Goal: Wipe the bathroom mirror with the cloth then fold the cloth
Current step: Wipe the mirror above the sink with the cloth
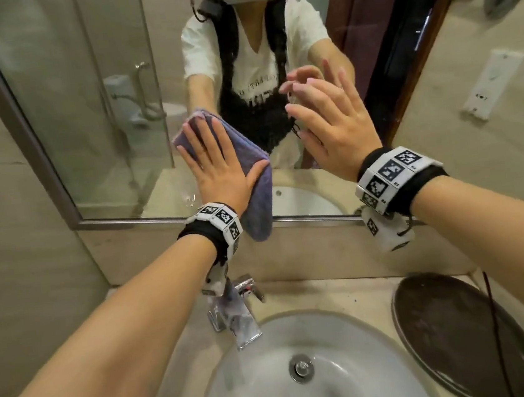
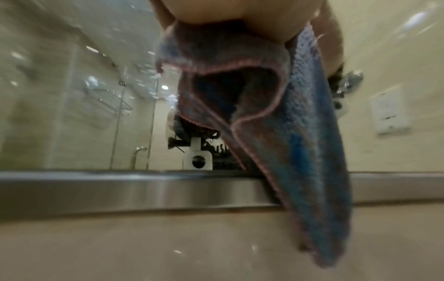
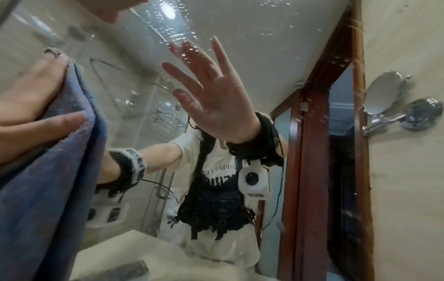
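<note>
A blue-purple cloth [image 1: 250, 154], folded over, lies flat against the bathroom mirror [image 1: 96, 103] near its lower edge. My left hand [image 1: 218, 167] presses it to the glass with straight, spread fingers and the thumb out to the right. The cloth's loose lower end [image 2: 312, 171] hangs past the mirror's metal frame [image 2: 120, 188]. To its right my right hand [image 1: 326, 119] is held up open and holds nothing. Its spread fingertips are at the glass, close to their reflection. In the right wrist view the cloth [image 3: 60, 171] fills the left side under my left hand [image 3: 31, 106].
Water drops speckle the glass [image 3: 182, 34]. Below the mirror are a chrome faucet [image 1: 234, 312] and a white sink [image 1: 337, 353]. A dark round tray [image 1: 459, 332] sits on the counter at right. A round swivel mirror [image 3: 384, 95] juts from the right wall.
</note>
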Motion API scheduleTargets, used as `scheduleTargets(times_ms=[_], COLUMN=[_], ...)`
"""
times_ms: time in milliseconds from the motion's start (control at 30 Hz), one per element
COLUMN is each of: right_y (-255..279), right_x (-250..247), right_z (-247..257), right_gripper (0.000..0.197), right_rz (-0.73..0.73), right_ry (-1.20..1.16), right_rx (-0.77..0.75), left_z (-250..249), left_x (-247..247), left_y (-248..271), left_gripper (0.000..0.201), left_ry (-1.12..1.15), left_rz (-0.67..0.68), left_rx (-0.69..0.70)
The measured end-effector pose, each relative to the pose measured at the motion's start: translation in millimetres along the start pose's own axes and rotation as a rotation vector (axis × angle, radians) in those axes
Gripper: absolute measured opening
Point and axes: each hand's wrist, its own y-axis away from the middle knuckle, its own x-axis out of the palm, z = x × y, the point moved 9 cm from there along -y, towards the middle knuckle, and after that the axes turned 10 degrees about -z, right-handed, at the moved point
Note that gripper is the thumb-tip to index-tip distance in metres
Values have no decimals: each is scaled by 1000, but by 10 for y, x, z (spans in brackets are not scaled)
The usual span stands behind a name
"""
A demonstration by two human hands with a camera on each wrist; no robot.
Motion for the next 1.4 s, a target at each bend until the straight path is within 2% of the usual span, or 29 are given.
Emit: scheduleTargets(times_ms=[167, 300, 367, 433, 467, 567, 667, 767, 833, 900, 1000, 1067, 1167, 1233, 1267, 1300, 1400], right_y=[453, 794, 947, 1065, 1103, 1142, 1108, 1201, 1352, 1507, 1647, 1698, 1730, 1704, 1680, 1647, 1592], right_x=[-306, -450, -516, -575, -597, -669, -837, -1036, -1184, -1314, -1455, -1530, -1603, -1658, -1695, -1740, -1906], right_z=[-282, -580, -675, -730, -744, -751, -923, -1351, -1679, -1953, -2197, -2283, -2366, -2416, -2446, -2485, -2697], right_gripper=[29, 30, 30, 31, 31, 31, 32, 40, 45, 49, 50, 50, 50, 50, 50, 50, 49], right_rz=[11, 22, 24, 14, 0, -23, -43, -2, 21, 42, 65, 76, 93, 83, 68, 45, -48], right_ry=[65, 42, 29, 0, -23, -92, -91, -30, 19, 66, 95, 108, 128, 130, 128, 130, 148], right_rx=[11, 29, 8, 28, 45, 44, 39, 165, 297, 400, 452, 437, 399, 380, 378, 383, 508], left_z=[-266, -309, -404, -512, -595, -1099, -1879, -2605, -2888, -3052, -3110, -3030, -2942, -3043, -3173, -3363, -3959], left_x=[215, 445, 500, 527, 542, 509, 391, 275, 131, -44, -211, -244, -322, -396, -418, -416, -224], left_y=[281, 709, 829, 898, 918, 899, 707, 381, 154, -59, -259, -298, -325, -378, -410, -428, -207], left_gripper=[95, 101, 101, 97, 96, 96, 94, 91, 92, 92, 89, 90, 96, 101, 101, 99, 93], left_ry=[78, 256, 341, 316, 293, 242, 172, 123, 86, 68, 66, 59, 57, 79, 81, 76, 12], left_rz=[-40, -27, -49, -33, -1, 53, 49, 48, 31, -8, -38, -46, -86, -110, -118, -120, -50], left_rx=[-237, -665, -822, -886, -871, -650, -310, 110, 280, 331, 307, 230, 27, -27, 26, 150, 707])
